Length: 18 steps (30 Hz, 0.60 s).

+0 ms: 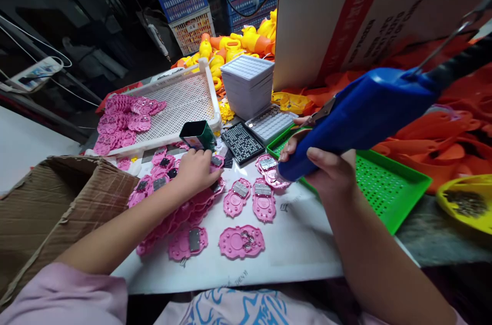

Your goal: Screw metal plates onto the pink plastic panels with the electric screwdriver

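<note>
My right hand (330, 166) is wrapped around a blue electric screwdriver (346, 115), which hangs from a hook and cord at the upper right. The tool's lower end is over a pink plastic casing (267, 163) with a grey plate; its tip is hard to make out. My left hand (198, 168) rests at the far edge of a pile of pink casings (180, 215), thumb apart from the fingers, just before a dark green open box (198, 135). More pink casings (263, 199) lie between the hands. Nearest me is one casing with bare metal contacts (242, 241).
A black tray of small metal parts (243, 143) stands beyond the casings, beside stacked white trays (248, 84). A green perforated tray (400, 186) and a yellow bowl of screws (467, 202) are at right. Left are a cardboard box (57, 212) and a white crate (180, 104).
</note>
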Each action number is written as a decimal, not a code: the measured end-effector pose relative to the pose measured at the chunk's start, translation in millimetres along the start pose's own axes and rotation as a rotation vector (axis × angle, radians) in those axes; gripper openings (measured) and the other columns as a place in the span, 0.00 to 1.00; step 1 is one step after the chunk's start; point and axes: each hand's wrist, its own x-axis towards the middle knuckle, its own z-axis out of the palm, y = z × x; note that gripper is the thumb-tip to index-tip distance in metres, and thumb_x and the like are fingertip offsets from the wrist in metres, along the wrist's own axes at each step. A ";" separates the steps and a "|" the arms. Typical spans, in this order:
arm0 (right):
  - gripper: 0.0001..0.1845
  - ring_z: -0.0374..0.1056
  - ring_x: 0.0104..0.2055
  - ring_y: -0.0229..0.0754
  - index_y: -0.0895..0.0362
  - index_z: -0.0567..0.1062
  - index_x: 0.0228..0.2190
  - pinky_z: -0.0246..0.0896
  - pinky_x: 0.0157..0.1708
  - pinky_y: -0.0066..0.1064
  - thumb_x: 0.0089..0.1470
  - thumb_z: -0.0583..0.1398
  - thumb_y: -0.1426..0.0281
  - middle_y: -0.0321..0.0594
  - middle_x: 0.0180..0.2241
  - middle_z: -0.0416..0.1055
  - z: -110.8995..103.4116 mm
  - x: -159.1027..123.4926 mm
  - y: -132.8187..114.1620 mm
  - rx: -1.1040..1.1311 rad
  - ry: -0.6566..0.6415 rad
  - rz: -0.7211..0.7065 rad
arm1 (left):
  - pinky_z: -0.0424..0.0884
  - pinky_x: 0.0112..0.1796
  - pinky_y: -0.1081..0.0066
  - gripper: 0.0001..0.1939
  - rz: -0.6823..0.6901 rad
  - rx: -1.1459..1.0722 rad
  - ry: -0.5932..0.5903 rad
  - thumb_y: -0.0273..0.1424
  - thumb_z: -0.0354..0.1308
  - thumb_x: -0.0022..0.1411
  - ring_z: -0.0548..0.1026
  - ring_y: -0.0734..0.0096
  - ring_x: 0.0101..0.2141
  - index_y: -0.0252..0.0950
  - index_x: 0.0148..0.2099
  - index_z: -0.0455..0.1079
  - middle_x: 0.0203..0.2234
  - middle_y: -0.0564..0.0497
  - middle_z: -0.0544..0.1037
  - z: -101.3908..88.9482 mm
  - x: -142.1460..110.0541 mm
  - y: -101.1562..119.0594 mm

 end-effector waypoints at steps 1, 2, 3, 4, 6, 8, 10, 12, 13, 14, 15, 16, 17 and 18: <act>0.31 0.67 0.20 0.41 0.52 0.70 0.44 0.63 0.20 0.34 0.32 0.66 0.67 0.32 0.22 0.71 0.1 0.2 -0.1 0.000 0.002 0.002 | 0.66 0.40 0.59 0.20 -0.002 0.008 -0.009 0.46 0.54 0.59 0.71 0.49 0.41 0.33 0.42 0.68 0.37 0.38 0.77 1.3 7.4 -1.5; 0.31 0.67 0.20 0.41 0.52 0.70 0.43 0.63 0.20 0.34 0.32 0.66 0.67 0.32 0.22 0.71 0.2 0.5 -0.2 -0.001 0.003 0.004 | 0.66 0.40 0.59 0.20 -0.002 0.015 -0.017 0.46 0.55 0.58 0.71 0.49 0.40 0.33 0.42 0.68 0.36 0.39 0.77 3.0 12.5 -2.1; 0.31 0.67 0.20 0.41 0.51 0.70 0.43 0.62 0.20 0.34 0.32 0.66 0.67 0.32 0.22 0.71 0.4 1.0 -0.4 -0.003 0.003 0.005 | 0.66 0.39 0.59 0.21 -0.002 0.020 -0.024 0.46 0.56 0.57 0.72 0.49 0.39 0.33 0.43 0.68 0.35 0.39 0.78 4.5 15.7 -2.2; 0.31 0.67 0.20 0.40 0.51 0.70 0.43 0.62 0.20 0.34 0.32 0.66 0.67 0.32 0.23 0.71 0.4 1.4 -0.6 -0.006 0.002 0.006 | 0.66 0.39 0.60 0.21 -0.005 0.024 -0.030 0.45 0.56 0.57 0.72 0.49 0.39 0.33 0.43 0.68 0.36 0.39 0.78 5.6 17.4 -1.9; 0.31 0.67 0.20 0.40 0.51 0.70 0.44 0.62 0.21 0.34 0.33 0.66 0.67 0.32 0.23 0.70 0.3 2.2 -0.9 -0.012 -0.001 0.003 | 0.66 0.39 0.60 0.21 -0.012 0.023 -0.038 0.45 0.56 0.57 0.72 0.49 0.40 0.33 0.44 0.68 0.37 0.38 0.78 5.7 18.2 -2.2; 0.31 0.67 0.20 0.40 0.51 0.70 0.44 0.62 0.21 0.34 0.33 0.67 0.67 0.32 0.22 0.70 -0.2 2.5 -1.0 -0.011 -0.002 0.000 | 0.66 0.39 0.61 0.22 -0.015 0.010 -0.047 0.45 0.56 0.57 0.72 0.49 0.41 0.33 0.46 0.68 0.39 0.38 0.77 2.6 17.7 -5.3; 0.32 0.67 0.20 0.40 0.51 0.70 0.45 0.62 0.20 0.34 0.33 0.67 0.67 0.32 0.22 0.70 -0.8 2.5 -0.9 -0.007 0.000 -0.007 | 0.67 0.40 0.62 0.24 -0.009 -0.009 -0.063 0.45 0.56 0.57 0.72 0.50 0.43 0.33 0.49 0.67 0.41 0.39 0.77 -3.5 16.6 -11.8; 0.32 0.67 0.20 0.41 0.52 0.70 0.45 0.62 0.20 0.34 0.33 0.68 0.65 0.32 0.22 0.71 -1.3 2.5 -0.6 -0.011 0.000 -0.010 | 0.67 0.41 0.63 0.26 0.013 -0.025 -0.090 0.44 0.56 0.56 0.72 0.52 0.44 0.33 0.52 0.67 0.43 0.40 0.76 -11.0 14.2 -20.4; 0.33 0.67 0.20 0.41 0.52 0.70 0.45 0.62 0.20 0.34 0.33 0.68 0.65 0.32 0.22 0.71 -1.4 2.6 -0.3 -0.013 -0.003 -0.009 | 0.66 0.42 0.63 0.27 0.032 -0.029 -0.109 0.44 0.56 0.56 0.72 0.52 0.44 0.34 0.53 0.67 0.44 0.41 0.76 -14.8 12.2 -24.7; 0.33 0.67 0.20 0.41 0.52 0.70 0.45 0.62 0.20 0.34 0.32 0.69 0.64 0.32 0.22 0.71 -1.3 2.7 0.0 -0.015 -0.006 -0.008 | 0.66 0.44 0.63 0.27 0.054 -0.028 -0.132 0.45 0.56 0.56 0.72 0.52 0.45 0.35 0.54 0.68 0.45 0.42 0.76 -18.2 9.8 -28.7; 0.34 0.67 0.20 0.41 0.52 0.70 0.45 0.62 0.20 0.34 0.32 0.70 0.64 0.32 0.21 0.71 -1.1 2.9 0.2 -0.013 -0.012 -0.002 | 0.66 0.45 0.62 0.27 0.073 -0.022 -0.156 0.45 0.56 0.56 0.71 0.52 0.46 0.37 0.54 0.68 0.45 0.42 0.76 -21.0 7.0 -32.1; 0.35 0.67 0.20 0.41 0.52 0.70 0.45 0.62 0.20 0.34 0.31 0.70 0.63 0.32 0.20 0.71 -0.9 3.0 0.5 -0.008 -0.019 0.004 | 0.65 0.45 0.61 0.27 0.085 -0.009 -0.177 0.45 0.55 0.56 0.71 0.51 0.46 0.38 0.54 0.69 0.45 0.43 0.77 -23.0 4.0 -34.8; 0.36 0.67 0.20 0.41 0.52 0.70 0.46 0.62 0.20 0.33 0.31 0.70 0.63 0.32 0.20 0.71 -0.6 3.1 0.6 -0.003 -0.026 0.011 | 0.65 0.45 0.60 0.27 0.092 0.006 -0.198 0.45 0.55 0.55 0.71 0.50 0.47 0.38 0.54 0.70 0.45 0.43 0.77 -24.3 1.0 -36.7; 0.36 0.67 0.20 0.41 0.52 0.70 0.46 0.62 0.20 0.33 0.31 0.71 0.63 0.32 0.20 0.71 -0.3 3.2 0.8 0.002 -0.030 0.013 | 0.65 0.45 0.59 0.27 0.094 0.023 -0.217 0.44 0.56 0.55 0.71 0.49 0.46 0.38 0.55 0.70 0.45 0.42 0.77 -24.8 -1.7 -38.1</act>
